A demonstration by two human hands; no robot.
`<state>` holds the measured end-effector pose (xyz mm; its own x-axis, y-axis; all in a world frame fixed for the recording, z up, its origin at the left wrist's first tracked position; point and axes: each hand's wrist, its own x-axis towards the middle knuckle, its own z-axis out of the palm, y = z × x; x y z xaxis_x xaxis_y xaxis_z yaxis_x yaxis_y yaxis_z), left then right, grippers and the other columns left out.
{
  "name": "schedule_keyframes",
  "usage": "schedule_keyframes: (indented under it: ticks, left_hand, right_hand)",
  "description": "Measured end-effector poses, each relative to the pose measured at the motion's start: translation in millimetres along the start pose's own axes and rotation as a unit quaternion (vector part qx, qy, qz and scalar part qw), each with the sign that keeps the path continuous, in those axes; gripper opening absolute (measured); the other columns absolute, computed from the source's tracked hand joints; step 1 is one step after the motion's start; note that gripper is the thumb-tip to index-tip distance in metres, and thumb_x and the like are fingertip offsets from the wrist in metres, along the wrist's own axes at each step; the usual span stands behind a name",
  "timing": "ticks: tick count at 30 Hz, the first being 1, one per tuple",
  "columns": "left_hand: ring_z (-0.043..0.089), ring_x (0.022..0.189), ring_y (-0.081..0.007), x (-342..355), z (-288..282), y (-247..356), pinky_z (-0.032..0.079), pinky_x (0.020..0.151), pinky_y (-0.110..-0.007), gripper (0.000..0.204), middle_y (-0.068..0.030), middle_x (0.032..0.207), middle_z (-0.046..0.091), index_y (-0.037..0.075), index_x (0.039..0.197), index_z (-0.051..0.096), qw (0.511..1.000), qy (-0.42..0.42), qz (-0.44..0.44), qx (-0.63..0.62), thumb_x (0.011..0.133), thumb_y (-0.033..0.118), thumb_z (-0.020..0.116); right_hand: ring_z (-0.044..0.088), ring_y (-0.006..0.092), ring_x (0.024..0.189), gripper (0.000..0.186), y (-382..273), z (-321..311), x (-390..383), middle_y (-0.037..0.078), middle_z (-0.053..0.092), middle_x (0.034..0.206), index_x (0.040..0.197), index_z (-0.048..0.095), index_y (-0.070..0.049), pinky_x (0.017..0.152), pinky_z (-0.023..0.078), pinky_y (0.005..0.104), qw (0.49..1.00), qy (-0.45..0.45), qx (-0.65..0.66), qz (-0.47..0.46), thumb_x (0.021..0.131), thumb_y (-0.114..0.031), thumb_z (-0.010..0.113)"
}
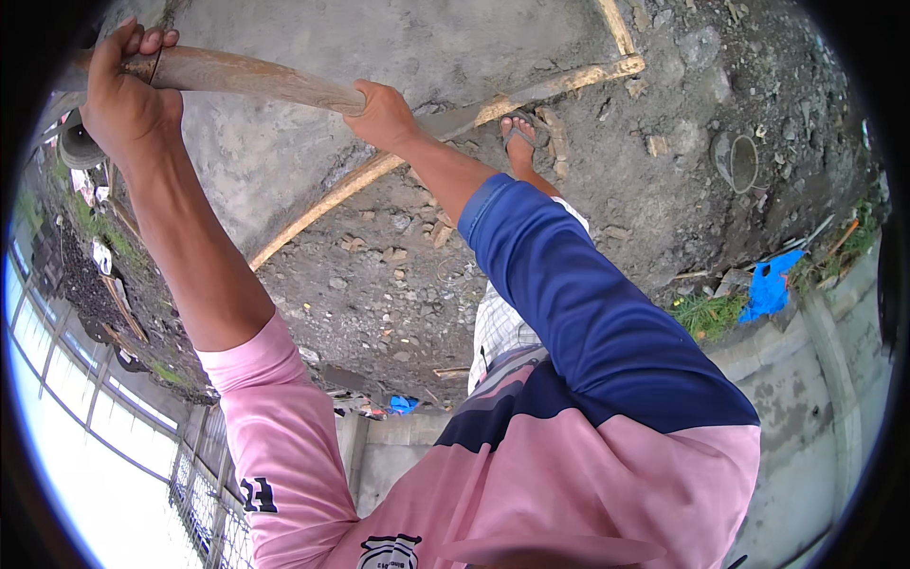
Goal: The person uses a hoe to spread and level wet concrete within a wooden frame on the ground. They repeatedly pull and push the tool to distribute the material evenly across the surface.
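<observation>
A long, worn wooden board (256,78) crosses the upper left of the head view above grey, smoothed concrete (242,161). My left hand (133,100) grips the board near its left end, with the fingers curled over the top edge. My right hand (379,116) is closed on the board's right end. A pale timber strip (327,204) borders the concrete, and a shorter piece (616,24) meets it at the upper right. My foot (521,135), in a flip-flop, stands on the dirt just outside that border.
Rubble and broken pieces cover the dirt (664,209). A round, pale container (735,161) lies at right, near a blue plastic sheet (773,284) and weeds beside a concrete wall (806,398). A grey bucket-like object (81,142) sits at far left.
</observation>
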<state>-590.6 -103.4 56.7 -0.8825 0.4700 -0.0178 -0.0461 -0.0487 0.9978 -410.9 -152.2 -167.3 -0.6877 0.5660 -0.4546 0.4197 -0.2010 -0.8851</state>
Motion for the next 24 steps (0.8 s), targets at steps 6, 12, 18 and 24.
schedule_keyframes:
  ticks: [6,12,18,24]
  left_hand:
    - [0.051,0.063,-0.0179,-34.9,-40.6,6.2,0.046,0.071,-0.038,0.01,-0.0039,0.064,0.048,0.003,0.082,0.052,0.996,0.074,-0.032,-0.044,0.082,0.003,0.062]
    - [0.05,0.063,-0.0178,-112.6,-56.4,21.2,0.046,0.071,-0.04,0.011,-0.0034,0.066,0.048,0.01,0.084,0.05,0.999,0.012,0.009,-0.048,0.085,0.003,0.059]
    - [0.053,0.067,-0.017,-180.2,-52.5,41.3,0.046,0.075,-0.042,0.01,-0.0041,0.067,0.051,0.012,0.09,0.049,0.999,0.014,0.03,-0.007,0.087,0.005,0.056]
    - [0.053,0.067,-0.017,-219.3,-79.6,49.9,0.046,0.079,-0.042,0.007,-0.0034,0.066,0.052,0.013,0.085,0.051,0.991,0.123,0.028,0.031,0.088,0.006,0.054]
  right_hand:
    - [0.062,0.0354,0.092,0.03,46.3,22.4,-7.3,0.017,0.064,0.096,0.099,0.058,-0.005,0.075,0.048,0.0423,0.998,-0.034,-0.051,-0.032,0.074,-0.015,0.072]
    - [0.058,0.0357,0.093,0.026,46.3,6.4,-45.9,0.015,0.059,0.094,0.092,0.054,-0.005,0.078,0.045,0.0437,0.995,-0.066,-0.034,-0.062,0.072,-0.012,0.071]
    - [0.057,0.0344,0.095,0.023,61.5,4.3,-67.5,0.013,0.059,0.092,0.086,0.054,-0.007,0.082,0.045,0.0432,0.991,-0.117,-0.027,-0.066,0.07,-0.01,0.07]
    - [0.057,0.0334,0.098,0.019,51.1,6.2,-84.4,0.011,0.06,0.093,0.083,0.057,-0.007,0.087,0.044,0.0425,0.984,-0.11,-0.08,-0.115,0.07,-0.011,0.069]
